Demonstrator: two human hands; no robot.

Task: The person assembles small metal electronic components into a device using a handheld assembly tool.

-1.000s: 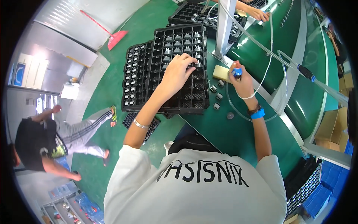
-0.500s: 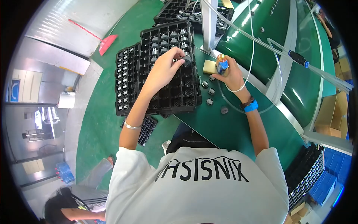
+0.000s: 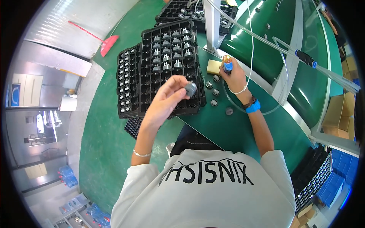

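My left hand (image 3: 170, 98) pinches a grey round plug piece (image 3: 191, 89) between thumb and fingers, held above the near part of a black compartment tray (image 3: 171, 28). Grey plugs with upright metal prongs (image 3: 166, 57) fill many of the tray's far cells. In my right hand (image 3: 236, 78) is a blue tool with an orange-gold end (image 3: 227, 65); its kind is unclear. Fingers and thumb wrap round it, next to a pale yellow sponge block (image 3: 214, 67). Several small metallic-looking round parts (image 3: 215, 92) lie on the green table just left of that hand.
A second black tray (image 3: 127, 79) with small pale parts sits on the left, and another (image 3: 178, 11) lies at the far end. A white post (image 3: 211, 28) rises behind the sponge. Clear tubing (image 3: 330, 70) and a white cord (image 3: 253, 49) cross the right side.
My left hand has drawn back toward me from the tray's far cells, bringing the grey plug piece. My right hand keeps the tool, slightly turned. A person at the lower left is out of view.
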